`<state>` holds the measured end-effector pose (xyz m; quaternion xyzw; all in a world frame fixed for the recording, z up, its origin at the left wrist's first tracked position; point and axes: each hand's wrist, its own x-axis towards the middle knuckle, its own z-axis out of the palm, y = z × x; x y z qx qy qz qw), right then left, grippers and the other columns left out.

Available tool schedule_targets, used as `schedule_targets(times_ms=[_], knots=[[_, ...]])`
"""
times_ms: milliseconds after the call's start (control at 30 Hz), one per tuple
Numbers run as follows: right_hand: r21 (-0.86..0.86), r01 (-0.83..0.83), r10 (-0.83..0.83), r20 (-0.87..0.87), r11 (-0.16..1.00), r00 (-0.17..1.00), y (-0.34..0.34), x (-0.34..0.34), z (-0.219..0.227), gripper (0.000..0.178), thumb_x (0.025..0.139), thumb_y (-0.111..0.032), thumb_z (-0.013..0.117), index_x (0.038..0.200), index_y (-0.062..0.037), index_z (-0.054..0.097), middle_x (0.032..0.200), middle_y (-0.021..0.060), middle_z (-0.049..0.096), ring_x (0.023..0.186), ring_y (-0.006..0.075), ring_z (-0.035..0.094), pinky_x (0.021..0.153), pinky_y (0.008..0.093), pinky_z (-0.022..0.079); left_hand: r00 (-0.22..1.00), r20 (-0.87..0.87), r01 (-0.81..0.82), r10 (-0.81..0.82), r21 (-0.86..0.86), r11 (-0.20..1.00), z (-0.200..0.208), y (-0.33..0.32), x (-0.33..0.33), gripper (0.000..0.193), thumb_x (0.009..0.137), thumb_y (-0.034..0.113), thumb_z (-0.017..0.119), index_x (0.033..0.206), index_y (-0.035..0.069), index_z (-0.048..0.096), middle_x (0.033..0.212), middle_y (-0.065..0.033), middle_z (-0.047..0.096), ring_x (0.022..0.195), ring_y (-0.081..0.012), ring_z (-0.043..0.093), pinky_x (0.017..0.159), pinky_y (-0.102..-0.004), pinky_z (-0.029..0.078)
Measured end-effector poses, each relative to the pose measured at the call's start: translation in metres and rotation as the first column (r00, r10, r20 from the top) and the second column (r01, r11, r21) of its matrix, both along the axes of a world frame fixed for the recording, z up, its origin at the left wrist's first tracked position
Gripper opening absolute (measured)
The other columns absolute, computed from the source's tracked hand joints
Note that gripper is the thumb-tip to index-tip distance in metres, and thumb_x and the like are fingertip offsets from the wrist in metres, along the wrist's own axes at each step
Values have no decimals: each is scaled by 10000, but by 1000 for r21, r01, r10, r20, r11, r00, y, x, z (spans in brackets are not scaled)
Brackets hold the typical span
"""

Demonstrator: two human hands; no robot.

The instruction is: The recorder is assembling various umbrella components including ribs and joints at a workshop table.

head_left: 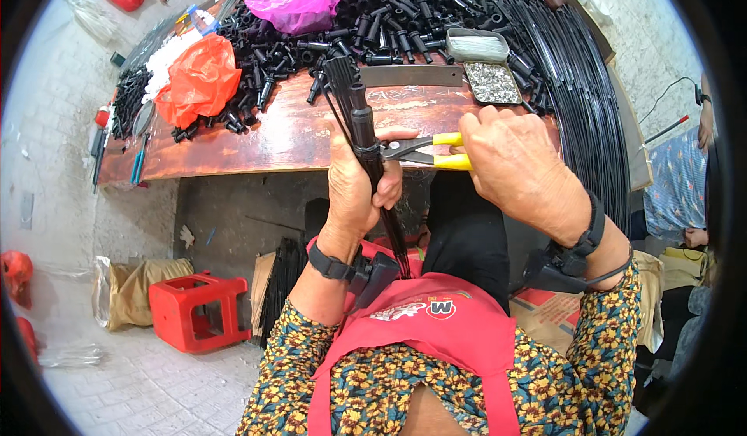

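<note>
My left hand [354, 183] is wrapped round what looks like a black umbrella frame [363, 121], a bundle of thin ribs with a ridged plastic tube. It stands nearly upright, its lower end against my red apron [436, 311]. My right hand [513, 160] is closed on the yellow handles of a pair of pliers [447, 150]. The dark plier jaws meet the frame at the tube's collar, beside my left fingers. Whether the jaws bite on anything there, I cannot tell.
Black plastic tubes [405, 28] are heaped across the wooden table [272, 144]. Long black rods [580, 86] line its right side. A tray of small metal bits [492, 84], a flat metal bar [412, 76] and an orange-red bag [200, 78] lie there. A red stool [198, 311] is on the floor.
</note>
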<state>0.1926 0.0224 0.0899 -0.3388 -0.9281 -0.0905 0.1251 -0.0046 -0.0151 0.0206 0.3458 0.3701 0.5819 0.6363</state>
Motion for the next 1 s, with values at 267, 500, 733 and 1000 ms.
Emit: schedule_targets(times_ms=[267, 500, 733, 1000], knots=[[-64, 92, -93, -16, 994, 996, -7, 13, -14, 88, 751, -81, 601, 798, -26, 551, 710, 155, 592, 660, 301, 632, 572, 387, 485, 999, 54, -3, 4, -17, 1000, -3, -1, 0, 973, 866, 765, 135, 1144, -63, 563, 438, 32, 323, 332, -83, 256, 333, -242, 253], [0, 25, -25, -6, 1000, 1000, 2, 11, -8, 92, 741, -90, 609, 791, -29, 560, 715, 155, 594, 669, 286, 636, 571, 382, 488, 1000, 13, 7, -7, 3, 1000, -1, -2, 3, 978, 867, 762, 122, 1124, -71, 566, 437, 26, 318, 333, -85, 251, 337, -242, 257], [-18, 32, -32, -2, 999, 999, -1, -1, -15, 134, 714, -95, 629, 801, -8, 576, 710, 158, 601, 685, 288, 636, 593, 388, 489, 1000, 12, -13, 13, -4, 1000, -5, 5, 2, 982, 867, 763, 111, 1109, -68, 574, 426, 30, 303, 326, -92, 242, 332, -254, 252], [-221, 57, -92, -150, 974, 984, 25, 6, -62, 225, 766, -186, 666, 854, -6, 564, 753, 193, 624, 740, 357, 633, 660, 459, 489, 995, 93, -30, 22, 85, 996, -11, 7, -13, 1015, 800, 818, 167, 1329, -4, 441, 469, 20, 372, 353, -86, 317, 363, -241, 302]])
